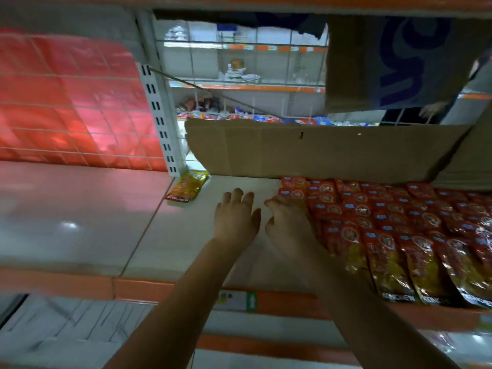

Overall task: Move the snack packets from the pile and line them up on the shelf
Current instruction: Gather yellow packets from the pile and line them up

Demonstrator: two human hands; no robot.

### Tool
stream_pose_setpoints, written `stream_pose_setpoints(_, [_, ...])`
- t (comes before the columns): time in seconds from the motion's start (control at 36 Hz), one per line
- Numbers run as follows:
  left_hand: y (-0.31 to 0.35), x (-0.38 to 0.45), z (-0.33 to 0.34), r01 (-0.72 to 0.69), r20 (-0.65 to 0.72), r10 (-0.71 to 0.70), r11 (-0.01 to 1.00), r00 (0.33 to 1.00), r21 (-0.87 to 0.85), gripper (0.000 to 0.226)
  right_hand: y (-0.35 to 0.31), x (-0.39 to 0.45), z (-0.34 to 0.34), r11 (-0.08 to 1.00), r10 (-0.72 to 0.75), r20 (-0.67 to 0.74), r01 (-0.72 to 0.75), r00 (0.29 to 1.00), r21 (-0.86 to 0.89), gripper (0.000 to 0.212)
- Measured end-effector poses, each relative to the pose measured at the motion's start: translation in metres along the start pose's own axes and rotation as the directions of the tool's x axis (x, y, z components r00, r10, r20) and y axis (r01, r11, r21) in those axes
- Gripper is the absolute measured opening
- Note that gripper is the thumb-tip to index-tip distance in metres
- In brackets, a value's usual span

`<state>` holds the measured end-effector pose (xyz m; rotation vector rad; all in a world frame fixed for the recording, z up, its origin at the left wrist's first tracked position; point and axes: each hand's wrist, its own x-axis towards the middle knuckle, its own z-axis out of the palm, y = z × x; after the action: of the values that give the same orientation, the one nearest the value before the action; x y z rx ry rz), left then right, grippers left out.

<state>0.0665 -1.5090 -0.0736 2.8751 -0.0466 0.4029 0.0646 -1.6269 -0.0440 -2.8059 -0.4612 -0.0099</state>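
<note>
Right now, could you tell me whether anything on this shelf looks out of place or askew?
Yes: one yellow packet lies alone and tilted near the upright post, apart from the overlapping rows of red packets on the right. The bare shelf lies between them, where the left hand rests flat.

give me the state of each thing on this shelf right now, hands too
left hand: open, fingers spread, palm down over bare shelf, holding nothing
right hand: fingers loosely curled, at the left edge of the red packets, grip unclear
red packets: lying flat in overlapping rows, filling the right side
yellow packet: lying flat, alone, near the upright post
cardboard sheet: propped upright along the back
</note>
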Motion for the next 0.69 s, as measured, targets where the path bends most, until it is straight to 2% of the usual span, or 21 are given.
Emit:
stream_pose_setpoints(0.11, [-0.055,-0.016,-0.024,0.018,-0.137,-0.025,0.999,0.99,-0.05,0.04,-0.052,0.011,0.02,0.999,-0.044,0.014,0.044,0.999,0.0,0.043])
stream_pose_setpoints(0.31, [-0.179,-0.06,-0.068,0.08,-0.147,-0.08,0.997,0.986,-0.004,0.034,-0.171,0.027,0.069,0.993,-0.115,-0.024,0.115,0.993,0.006,0.047])
stream_pose_setpoints(0.39, [-0.237,-0.083,-0.094,0.097,-0.091,-0.098,0.995,0.991,-0.017,0.035,-0.231,0.029,0.092,0.994,-0.107,-0.033,0.108,0.994,0.029,0.042])
stream_pose_setpoints(0.53, [-0.345,-0.118,-0.128,0.165,-0.1,-0.163,0.986,0.981,0.005,0.036,-0.336,0.031,0.128,0.99,-0.118,-0.032,0.12,0.993,0.069,0.044])
stream_pose_setpoints(0.61, [-0.384,-0.133,-0.142,0.172,-0.129,-0.17,0.985,0.977,0.009,0.035,-0.373,0.033,0.141,0.984,-0.125,-0.059,0.132,0.99,0.117,0.044])
stream_pose_setpoints(0.69, [-0.437,-0.152,-0.155,0.224,-0.157,-0.219,0.974,0.963,0.015,0.033,-0.424,0.037,0.16,0.976,-0.168,-0.024,0.169,0.986,0.135,0.044])
